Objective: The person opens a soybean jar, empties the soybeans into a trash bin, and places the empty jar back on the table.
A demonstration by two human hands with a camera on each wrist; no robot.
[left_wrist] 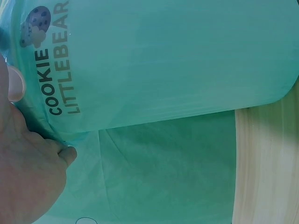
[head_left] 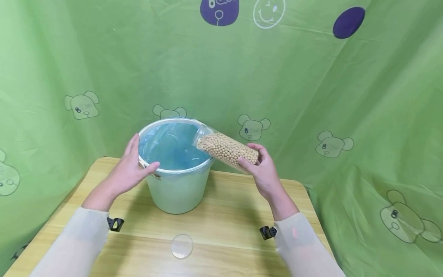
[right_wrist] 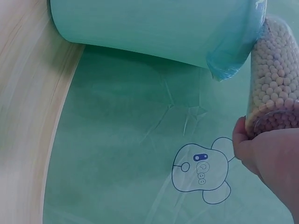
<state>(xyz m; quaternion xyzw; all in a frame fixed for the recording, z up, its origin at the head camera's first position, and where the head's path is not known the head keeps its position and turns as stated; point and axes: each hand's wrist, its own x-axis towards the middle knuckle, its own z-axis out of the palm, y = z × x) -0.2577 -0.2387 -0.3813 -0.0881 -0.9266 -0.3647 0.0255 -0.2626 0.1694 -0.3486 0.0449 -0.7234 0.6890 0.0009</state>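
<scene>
The fingers [head_left: 257, 147] of the right hand [head_left: 265, 175] are curled round the base end of a clear jar [head_left: 226, 151], the thumb on its near side. The jar is tipped over sideways, its mouth at the right edge of the bucket [head_left: 178, 192]; pale round beans [right_wrist: 273, 77] fill most of it, with clear wall showing near the mouth. The left hand [head_left: 130, 169] is spread against the bucket's left edge, its fingers fairly straight and the thumb over the front of the white rim [head_left: 183, 171]. A thin blue bag [head_left: 169, 148] lines the bucket and folds over that rim; dark lettering [left_wrist: 57, 70] shows on the outer wall. The bucket stands upright on the wooden worktop [head_left: 221, 234], with a clear round disc [head_left: 182, 246] lying in front of it. Pale sleeves [head_left: 72, 238] cover both forearms. Beyond hangs a green cloth [head_left: 294, 80] printed with bear heads.
</scene>
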